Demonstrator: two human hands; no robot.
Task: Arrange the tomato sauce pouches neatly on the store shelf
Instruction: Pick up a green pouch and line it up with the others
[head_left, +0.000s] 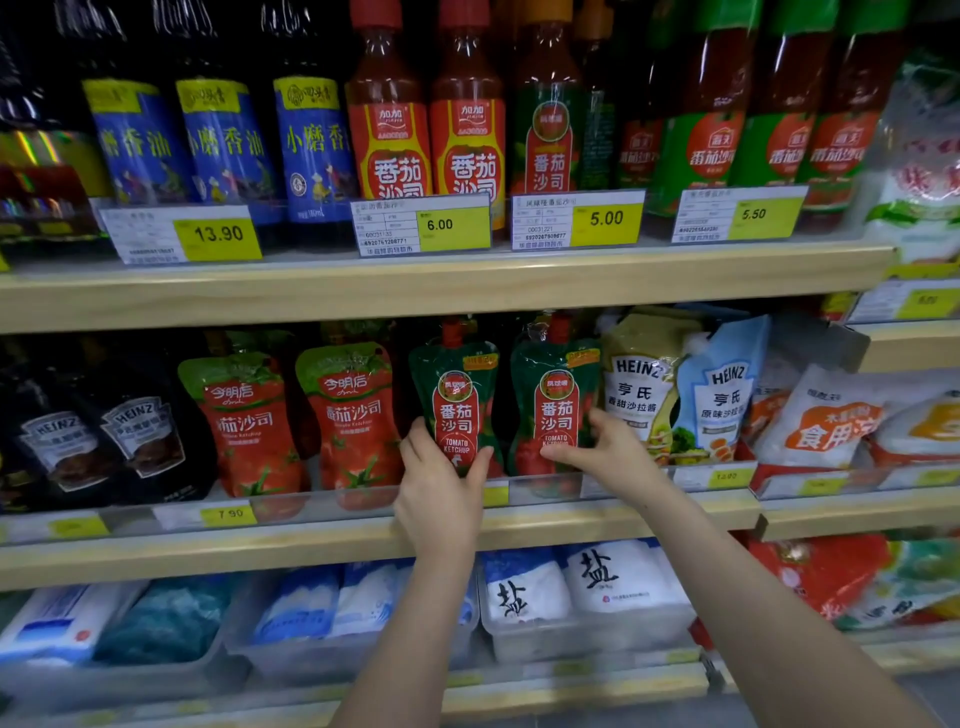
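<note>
On the middle shelf (571, 525), at the centre of the view, stood two dark green spouted pouches with red oval tomato ketchup labels, side by side and both upright, their long axes running from six o'clock up to twelve. The left green pouch (456, 400) leaned a touch toward eleven o'clock at its red cap; the right green pouch (555, 395) stood nearly straight.

The left hand (441, 483) was clamped on the lower part of the left pouch, thumb on the nine o'clock edge and fingers wrapped round the three o'clock edge, so the pouch rose straight toward twelve o'clock from the palm. The right hand (602, 441) was closed on the lower three o'clock corner of the right pouch, thumb lying across its front near the bottom and fingers against its outer edge, so that pouch lay toward ten o'clock of the hand. Each hand was nearer its own pouch; neither crossed over.

A narrow dark gap showed between the two pouches. At nine o'clock of the left one stood two red pouches with green tops (296, 415), and at three o'clock of the right one a pale yellow Heinz salad dressing pouch (641, 384) stood just beside it, close to touching. A clear plastic front rail (332, 506) ran along the shelf edge below the pouch bases.

Judging from this, the coming move turned on the left pouch's slight lean: it likely wanted its top tipped toward one o'clock to match its neighbour.
</note>
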